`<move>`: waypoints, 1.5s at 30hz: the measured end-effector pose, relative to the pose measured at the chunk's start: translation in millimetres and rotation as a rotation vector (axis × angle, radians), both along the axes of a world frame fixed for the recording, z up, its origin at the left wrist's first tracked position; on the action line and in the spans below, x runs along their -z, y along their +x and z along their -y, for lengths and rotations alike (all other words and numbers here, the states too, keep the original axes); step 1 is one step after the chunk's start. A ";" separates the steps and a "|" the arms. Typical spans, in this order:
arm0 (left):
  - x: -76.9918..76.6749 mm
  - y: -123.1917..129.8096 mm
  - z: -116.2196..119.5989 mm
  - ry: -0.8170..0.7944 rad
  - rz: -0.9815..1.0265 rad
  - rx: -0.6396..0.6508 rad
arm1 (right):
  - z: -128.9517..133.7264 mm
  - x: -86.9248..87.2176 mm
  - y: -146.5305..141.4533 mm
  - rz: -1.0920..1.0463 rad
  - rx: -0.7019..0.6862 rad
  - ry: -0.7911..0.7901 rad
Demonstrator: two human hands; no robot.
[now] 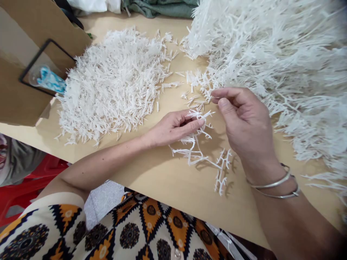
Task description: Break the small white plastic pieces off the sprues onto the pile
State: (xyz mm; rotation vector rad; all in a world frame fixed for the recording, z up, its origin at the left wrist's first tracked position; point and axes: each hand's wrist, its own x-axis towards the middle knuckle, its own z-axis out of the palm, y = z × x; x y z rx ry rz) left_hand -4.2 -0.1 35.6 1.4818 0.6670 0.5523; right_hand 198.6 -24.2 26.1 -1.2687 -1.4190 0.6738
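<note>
My left hand [177,126] is closed around a white branched plastic stem [193,150]. Its fine sprigs poke out between thumb and fingers, and a bare, forked end [222,169] hangs toward the table's near side. Just to the right, my right hand [241,115] has its thumb and fingers drawn together in a pinch. Whatever it holds, if anything, is hidden. Its fingertips are beside a few loose white sprigs [199,79] on the table. Two metal bangles [279,184] circle the right wrist.
A heap of short white sprigs [114,83] covers the table's left part. A larger pile of white plastic branches [271,54] fills the right. A cardboard box [16,94] with a black wire frame and a clear cup [50,79] stands at left. Green cloth [159,7] lies behind.
</note>
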 end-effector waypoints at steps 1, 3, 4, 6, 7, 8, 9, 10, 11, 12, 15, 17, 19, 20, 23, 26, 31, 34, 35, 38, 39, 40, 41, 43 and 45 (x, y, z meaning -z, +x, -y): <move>0.1 -0.2 -1.2 -0.006 0.006 0.015 | 2.4 -5.7 0.1 0.032 -0.029 -0.006; 1.1 0.0 -3.0 -0.013 0.028 0.027 | 6.7 -17.0 0.3 0.109 -0.097 -0.006; 2.0 0.4 -3.6 -0.011 0.044 0.028 | 8.4 -21.3 0.2 0.153 -0.138 -0.008; 4.4 1.5 -3.6 0.005 0.066 0.034 | 10.5 -24.8 -0.5 0.223 -0.195 -0.032; 5.5 2.1 -3.0 0.016 0.067 0.039 | 10.9 -23.9 -1.0 0.230 -0.206 -0.052; 6.4 2.7 -2.0 0.027 0.060 0.039 | 10.9 -21.8 -1.6 0.214 -0.203 -0.071; 6.8 3.4 -0.6 0.040 0.047 0.030 | 10.8 -19.1 -2.1 0.184 -0.190 -0.089; 6.8 3.9 1.0 0.057 0.029 0.010 | 10.6 -16.5 -2.6 0.147 -0.170 -0.099; 6.5 4.5 2.7 0.076 0.011 -0.021 | 10.6 -14.6 -3.0 0.121 -0.147 -0.100; 6.1 5.1 4.3 0.093 -0.007 -0.060 | 10.8 -14.0 -3.3 0.118 -0.125 -0.097; 5.6 6.4 7.6 0.101 -0.041 -0.158 | 13.4 -19.0 -4.1 0.159 -0.053 -0.041; 7.0 6.8 8.0 0.090 -0.032 -0.188 | 15.6 -24.2 -4.2 0.171 -0.062 -0.032; 9.1 6.7 7.5 0.090 -0.015 -0.173 | 16.2 -26.3 -4.0 0.136 -0.093 -0.049; 9.8 6.5 7.0 0.088 -0.008 -0.157 | 15.5 -25.7 -4.0 0.104 -0.108 -0.061; 8.2 5.7 4.6 0.047 -0.014 -0.112 | 10.2 -18.4 -5.6 -0.066 -0.095 -0.110; 2.2 5.7 -0.5 -0.027 -0.030 -0.065 | 3.9 -9.0 -13.0 -0.307 -0.028 -0.157; -5.2 5.3 -8.2 -0.039 -0.057 -0.029 | -3.8 2.7 -22.9 -0.553 0.022 -0.196; -7.0 2.7 -3.8 -0.029 -0.075 0.053 | -14.5 11.0 -6.7 -0.598 0.032 -0.194; -7.2 1.9 -1.1 -0.019 -0.090 0.093 | -19.1 14.1 2.1 -0.612 0.059 -0.168; -5.8 1.4 5.3 0.003 -0.072 0.107 | -29.4 22.6 24.0 -0.612 0.150 -0.065; -4.7 1.9 6.0 -0.005 -0.039 0.070 | -30.0 24.2 26.6 -0.579 0.149 -0.048; -3.4 2.7 5.9 -0.020 -0.002 0.035 | -28.7 24.9 26.3 -0.527 0.144 -0.023; -2.2 3.5 5.3 -0.035 0.030 0.008 | -25.8 24.4 23.5 -0.457 0.124 -0.017; -0.2 4.8 3.5 -0.052 0.053 -0.022 | -16.8 19.5 13.9 -0.279 0.074 -0.035; 0.8 5.1 2.1 -0.059 0.050 -0.030 | -7.2 10.6 5.3 -0.114 0.040 -0.064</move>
